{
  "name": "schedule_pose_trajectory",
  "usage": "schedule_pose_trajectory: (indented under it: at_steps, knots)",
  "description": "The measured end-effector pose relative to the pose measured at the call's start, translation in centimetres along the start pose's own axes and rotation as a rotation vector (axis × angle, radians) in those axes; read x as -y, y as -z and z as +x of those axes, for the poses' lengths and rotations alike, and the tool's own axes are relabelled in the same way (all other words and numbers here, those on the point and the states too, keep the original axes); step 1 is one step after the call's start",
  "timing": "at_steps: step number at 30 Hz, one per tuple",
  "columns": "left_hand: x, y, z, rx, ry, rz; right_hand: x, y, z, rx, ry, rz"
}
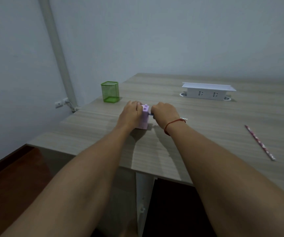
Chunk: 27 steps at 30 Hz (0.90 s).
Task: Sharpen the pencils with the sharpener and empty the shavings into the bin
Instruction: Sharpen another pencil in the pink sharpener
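The left hand (131, 111) clasps the lilac sharpener (144, 117), steadying it on the desk (197, 137). The right hand (165, 113) curls round what seems a bluish pencil (150, 114) entering the sharpener's right side. A pink pencil (259, 142) waits well right of the sharpener.

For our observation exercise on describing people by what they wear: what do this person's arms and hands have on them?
Both arms are bare, no sleeves in view. At the wrist of the right hand sits a thin red cord bracelet with a pale charm. The left hand and its wrist show no watch, bracelet or ring.
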State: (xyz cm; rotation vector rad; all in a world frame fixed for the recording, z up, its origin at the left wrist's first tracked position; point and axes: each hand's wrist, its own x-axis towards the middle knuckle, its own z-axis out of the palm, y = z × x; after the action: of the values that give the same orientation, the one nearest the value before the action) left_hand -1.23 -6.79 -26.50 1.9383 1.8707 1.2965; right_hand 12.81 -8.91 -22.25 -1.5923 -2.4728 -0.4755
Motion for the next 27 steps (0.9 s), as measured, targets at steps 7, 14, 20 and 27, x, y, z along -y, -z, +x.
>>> schedule_pose_trajectory:
  at_steps: [7,14,20,27]
  knots:
    - [0.2,-0.2,0.6,0.017,0.015,-0.002,-0.9,0.7,-0.8,-0.027,-0.019,-0.06]
    - [-1.2,-0.4,-0.1,-0.042,0.016,0.007,-5.6,-0.3,-3.4,0.013,-0.228,-0.021]
    - [-1.1,0.0,-1.0,-0.065,0.041,-0.011,-4.6,-0.1,-2.7,-0.008,-0.249,0.045]
    - [-1.8,-0.1,-1.6,-0.063,0.057,-0.004,-4.4,0.4,-3.2,-0.015,-0.257,0.051]
